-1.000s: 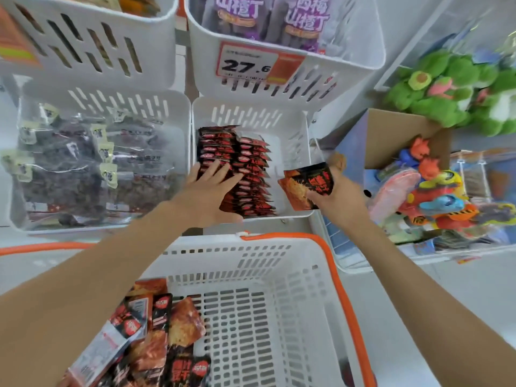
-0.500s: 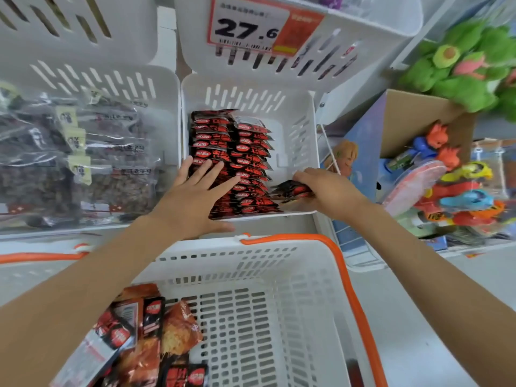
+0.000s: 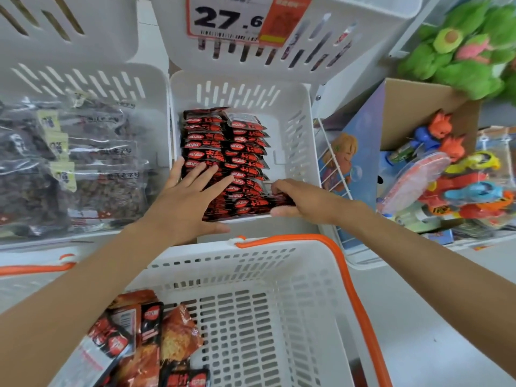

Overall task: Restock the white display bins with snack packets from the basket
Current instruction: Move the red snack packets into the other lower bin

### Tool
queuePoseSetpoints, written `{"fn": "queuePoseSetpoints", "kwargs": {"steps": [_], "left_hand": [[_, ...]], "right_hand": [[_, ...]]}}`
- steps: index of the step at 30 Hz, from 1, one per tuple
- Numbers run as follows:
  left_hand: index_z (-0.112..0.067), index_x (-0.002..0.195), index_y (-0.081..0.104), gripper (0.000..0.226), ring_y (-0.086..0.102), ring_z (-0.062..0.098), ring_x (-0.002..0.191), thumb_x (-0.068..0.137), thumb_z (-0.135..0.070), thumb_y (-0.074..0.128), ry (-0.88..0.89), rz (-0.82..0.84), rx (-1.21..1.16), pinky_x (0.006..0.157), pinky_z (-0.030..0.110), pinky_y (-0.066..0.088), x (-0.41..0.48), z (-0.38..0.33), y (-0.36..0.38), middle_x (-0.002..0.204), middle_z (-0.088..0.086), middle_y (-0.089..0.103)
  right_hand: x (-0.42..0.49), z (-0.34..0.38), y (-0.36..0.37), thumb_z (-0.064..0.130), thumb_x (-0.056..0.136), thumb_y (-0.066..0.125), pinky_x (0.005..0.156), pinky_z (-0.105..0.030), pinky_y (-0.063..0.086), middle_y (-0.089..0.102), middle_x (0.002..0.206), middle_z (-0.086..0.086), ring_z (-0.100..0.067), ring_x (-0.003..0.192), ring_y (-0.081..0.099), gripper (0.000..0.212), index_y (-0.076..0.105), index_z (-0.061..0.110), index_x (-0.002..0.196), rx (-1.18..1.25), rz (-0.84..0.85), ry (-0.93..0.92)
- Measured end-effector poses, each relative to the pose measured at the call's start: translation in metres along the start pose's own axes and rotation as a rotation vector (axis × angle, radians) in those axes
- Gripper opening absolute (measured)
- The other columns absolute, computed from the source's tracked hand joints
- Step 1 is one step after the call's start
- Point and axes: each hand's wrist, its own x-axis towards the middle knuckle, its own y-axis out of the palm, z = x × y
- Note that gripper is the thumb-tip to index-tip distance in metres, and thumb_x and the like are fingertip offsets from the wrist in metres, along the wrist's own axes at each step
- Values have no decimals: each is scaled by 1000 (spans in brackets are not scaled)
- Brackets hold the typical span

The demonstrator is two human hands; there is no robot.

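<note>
L hand (image 3: 190, 199): flat, palm down, fingers straight & spread. Presses on the front-left part of the rows (image 3: 223, 146); thumb lies by the bin's front rim. Holds nothing.
R hand (image 3: 301, 199): fingers curled, pinching a packet (image 3: 282, 201), fingers on top & thumb under, at the bin's front, mid-right.
Bin (image 3: 296, 129): white, slotted walls, mid-view.
Rows: two, red-black packets on edge & overlapped, running back to front along the bin's left side.
Packet: dark, seen edge-on, touching the front end of the right row; print can't be read.
Basket (image 3: 279, 275): white w/ orange rim, just in front of the bin, under both forearms.
Loose packets (image 3: 145, 339): red/orange-black heap in the basket, well in front of the bin, toward its left.
Tag (image 3: 231, 18): "27.6", on the container right above the bin.
Bags (image 3: 83, 163): clear, dark contents, in the container just left of the bin.
Toys (image 3: 460, 177): bright plastic, right of the bin, past a wire rack.
Plush (image 3: 460, 46): green, above-right of the bin.
</note>
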Motion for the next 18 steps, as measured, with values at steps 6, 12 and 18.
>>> {"fn": "queuePoseSetpoints", "kwargs": {"steps": [6,12,18], "left_hand": [[-38,154,-12,102,-10,20,152,75,-84,33,9,11,10,114,46,-26,0,0,0,165,2,-7],[-37,155,-5,100,-12,16,151,78,-79,44,1,4,-118,117,41,-24,-3,1,-7,165,2,-9],[-26,152,33,72,27,10,145,90,-43,65,-113,-135,-762,114,25,22,-46,-15,-42,158,-4,31]], "right_hand": [[2,-8,-2,73,80,44,76,-30,32,47,106,-4,-22,91,45,68,44,15,117,-227,-78,-29],[-1,3,0,74,74,52,78,-31,34,44,107,-3,-23,93,44,71,40,16,113,-122,-106,71],[-32,51,-10,47,84,72,93,-30,42,53,121,-5,-20,111,50,55,50,12,120,248,-406,132]]}}
